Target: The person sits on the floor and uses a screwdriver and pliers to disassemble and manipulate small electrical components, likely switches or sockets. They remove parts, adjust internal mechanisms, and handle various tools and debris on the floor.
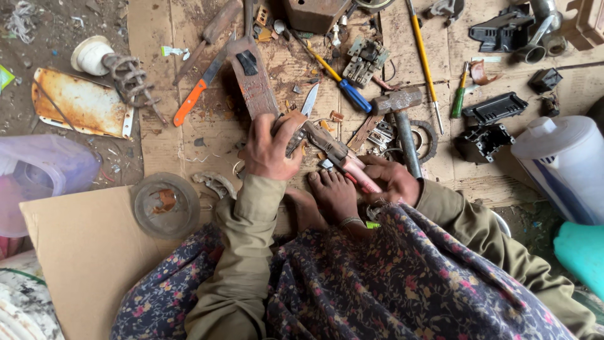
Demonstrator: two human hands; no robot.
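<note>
Nearest to the camera lies a flowered cloth (402,283) over the knees, with a bare foot (333,192) just past it on the cardboard (157,126). Beside the foot, the right hand (393,179) closes its fingers around the pink handles of the pliers (336,154); the handles look pressed together. The left hand (270,148) curls its fingers over the near end of a rusty metal piece (255,79), holding it down near the middle of the cardboard. The plier tips meet this piece under the left fingers, so I cannot tell what exactly they pinch.

I judge that the person is gripping or pulling some part off the metal piece; the next move would need a firm hold with the left hand and a steady pull or twist with the pliers.

Farther, toward the cardboard's far edge, lie a small blade (309,99), an orange knife (195,94), a blue screwdriver (343,85) and a hammer (399,119).

At the right, off the cardboard, stands a white jug (563,164) with a blue shape on its side; no label can be read.
</note>
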